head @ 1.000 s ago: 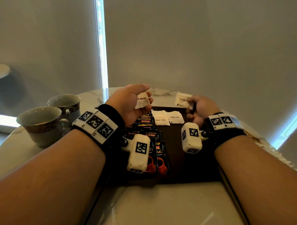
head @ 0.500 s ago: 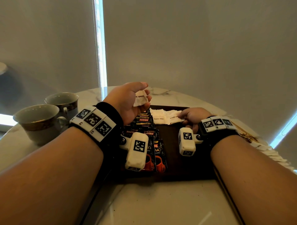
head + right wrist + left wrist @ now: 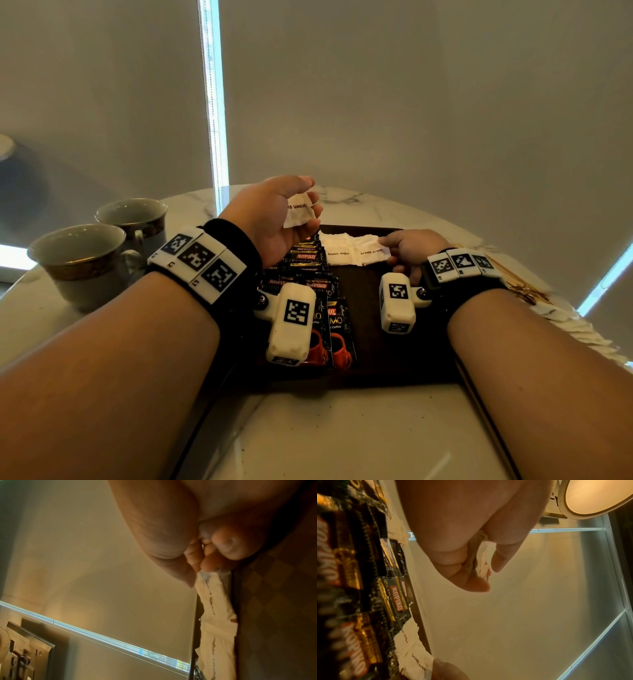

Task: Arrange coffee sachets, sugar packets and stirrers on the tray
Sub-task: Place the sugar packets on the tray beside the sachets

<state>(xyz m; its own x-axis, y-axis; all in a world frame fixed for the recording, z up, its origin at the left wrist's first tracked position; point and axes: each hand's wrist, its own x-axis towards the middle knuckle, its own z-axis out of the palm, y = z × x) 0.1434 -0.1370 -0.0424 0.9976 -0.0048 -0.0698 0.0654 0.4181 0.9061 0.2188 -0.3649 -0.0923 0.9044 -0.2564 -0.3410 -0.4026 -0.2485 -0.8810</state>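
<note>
My right hand (image 3: 407,248) pinches a sugar packet (image 3: 371,254) on the tray (image 3: 373,342); my left hand (image 3: 274,219), at ten o'clock, grips another packet (image 3: 298,214).

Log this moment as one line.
left hand: holds white paper brown-sugar packet | right hand: pinches sugar packet on tray | dark tray

Dark tray (image 3: 428,356) as landmark. Left half covered by overlapping Kopiko coffee sachets (image 3: 308,270), near edge to far. Far edge taken by a row of brown sugar packets (image 3: 352,251), right hand (image 3: 407,246) touching the rightmost. Bare tray floor open in the right half, near side. Left of tray: two teacups (image 3: 102,253) standing close together. Right of tray: loose white packets (image 3: 575,329) along the table edge. Above the sachets: left hand (image 3: 270,216) holding one sugar packet (image 3: 299,214).
</note>
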